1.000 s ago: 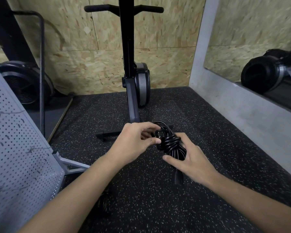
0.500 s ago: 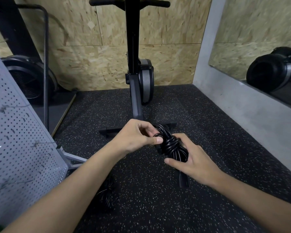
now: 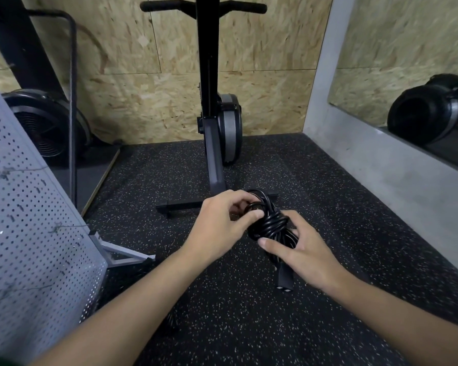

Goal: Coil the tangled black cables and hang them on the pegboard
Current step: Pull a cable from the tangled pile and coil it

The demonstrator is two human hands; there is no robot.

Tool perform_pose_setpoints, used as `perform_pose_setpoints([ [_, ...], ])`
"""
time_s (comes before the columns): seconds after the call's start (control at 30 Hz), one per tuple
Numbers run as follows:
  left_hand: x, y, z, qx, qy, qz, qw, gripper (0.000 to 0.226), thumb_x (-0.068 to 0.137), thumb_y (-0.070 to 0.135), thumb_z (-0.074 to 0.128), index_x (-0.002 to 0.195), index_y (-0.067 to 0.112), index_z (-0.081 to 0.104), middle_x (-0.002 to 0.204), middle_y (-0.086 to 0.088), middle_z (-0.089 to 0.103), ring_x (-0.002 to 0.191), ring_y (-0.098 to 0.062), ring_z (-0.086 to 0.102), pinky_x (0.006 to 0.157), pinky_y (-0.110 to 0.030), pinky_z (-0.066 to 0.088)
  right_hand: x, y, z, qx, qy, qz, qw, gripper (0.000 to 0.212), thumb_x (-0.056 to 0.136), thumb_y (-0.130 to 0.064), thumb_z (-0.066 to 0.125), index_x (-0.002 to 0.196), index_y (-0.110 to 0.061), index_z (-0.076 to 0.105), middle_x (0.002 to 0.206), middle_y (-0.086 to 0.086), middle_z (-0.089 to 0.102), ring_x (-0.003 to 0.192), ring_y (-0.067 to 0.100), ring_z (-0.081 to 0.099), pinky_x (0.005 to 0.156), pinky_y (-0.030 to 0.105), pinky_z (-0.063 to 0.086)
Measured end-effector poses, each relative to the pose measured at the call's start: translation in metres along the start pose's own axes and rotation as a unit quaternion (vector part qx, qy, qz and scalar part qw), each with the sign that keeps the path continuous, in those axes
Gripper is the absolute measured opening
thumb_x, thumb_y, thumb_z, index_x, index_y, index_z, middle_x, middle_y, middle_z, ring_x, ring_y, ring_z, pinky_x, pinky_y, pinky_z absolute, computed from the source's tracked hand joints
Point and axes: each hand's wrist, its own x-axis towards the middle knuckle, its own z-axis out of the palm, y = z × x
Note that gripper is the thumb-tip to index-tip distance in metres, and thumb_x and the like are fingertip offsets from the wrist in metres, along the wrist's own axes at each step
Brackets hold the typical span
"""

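A black cable point(image 3: 270, 223), wound into a tight bundle, is held in front of me above the floor. My left hand point(image 3: 222, 223) grips the bundle's upper end with curled fingers. My right hand point(image 3: 304, 249) holds the lower part, its thumb pressed on the coils. The cable's plug point(image 3: 284, 280) hangs down below my right hand. The grey pegboard point(image 3: 29, 233) leans at the left, with small hooks on it. Another dark cable heap point(image 3: 169, 322) lies on the floor, mostly hidden behind my left forearm.
An upright black exercise machine point(image 3: 214, 128) stands ahead on the speckled rubber floor, its base bar just beyond my hands. A fan wheel point(image 3: 45, 128) and a black bent tube point(image 3: 73, 101) stand at the left. A mirror wall point(image 3: 407, 75) runs along the right.
The bundle and both hands stay in nearly the same place. My left fingers have shifted over the top of the coil. The view has tilted slightly.
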Motion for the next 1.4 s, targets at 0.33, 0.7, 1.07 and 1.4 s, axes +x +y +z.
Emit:
perform_pose_setpoints([
  [0.33, -0.001, 0.004, 0.011, -0.015, 0.078, 0.019, 0.997, 0.027, 0.085, 0.011, 0.084, 0.109, 0.022, 0.078, 0.101, 0.012, 0.066, 0.095, -0.003, 0.068, 0.087, -0.025, 0.059, -0.005, -0.006, 0.003, 0.054, -0.001, -0.005, 0.999, 0.044, 0.089, -0.026, 0.083, 0.124, -0.033, 0.058, 0.112, -0.012, 0.074, 0.107, 0.006, 0.069, 0.103, 0.042, 0.052],
  [0.7, 0.003, 0.007, 0.015, 0.130, 0.097, 0.096, 0.982, 0.017, 0.092, 0.014, 0.073, 0.095, 0.021, 0.058, 0.095, 0.010, 0.050, 0.081, -0.008, 0.056, 0.072, -0.033, 0.053, -0.008, -0.011, 0.010, 0.022, 0.053, -0.019, 0.998, 0.049, 0.083, -0.046, 0.083, 0.121, -0.046, 0.052, 0.107, -0.024, 0.073, 0.102, -0.005, 0.067, 0.094, 0.033, 0.053],
  [1.07, 0.011, -0.004, 0.013, 0.182, 0.076, 0.088, 0.976, 0.011, 0.095, 0.010, 0.064, 0.098, 0.020, 0.058, 0.099, 0.012, 0.052, 0.081, -0.012, 0.058, 0.072, -0.041, 0.053, 0.007, -0.011, 0.004, 0.007, 0.048, 0.005, 0.999, 0.044, 0.082, -0.042, 0.084, 0.118, -0.048, 0.059, 0.103, -0.027, 0.072, 0.098, -0.007, 0.067, 0.092, 0.029, 0.052],
  [1.4, 0.017, -0.030, -0.028, 0.129, -0.193, 0.069, 0.970, 0.040, 0.087, 0.012, 0.082, 0.123, 0.025, 0.072, 0.118, 0.017, 0.067, 0.103, -0.001, 0.064, 0.092, -0.024, 0.053, 0.011, 0.006, -0.018, 0.154, -0.107, 0.122, 0.975, 0.044, 0.087, -0.021, 0.082, 0.127, -0.019, 0.063, 0.106, 0.017, 0.077, 0.090, 0.025, 0.075, 0.069, 0.040, 0.061],
])
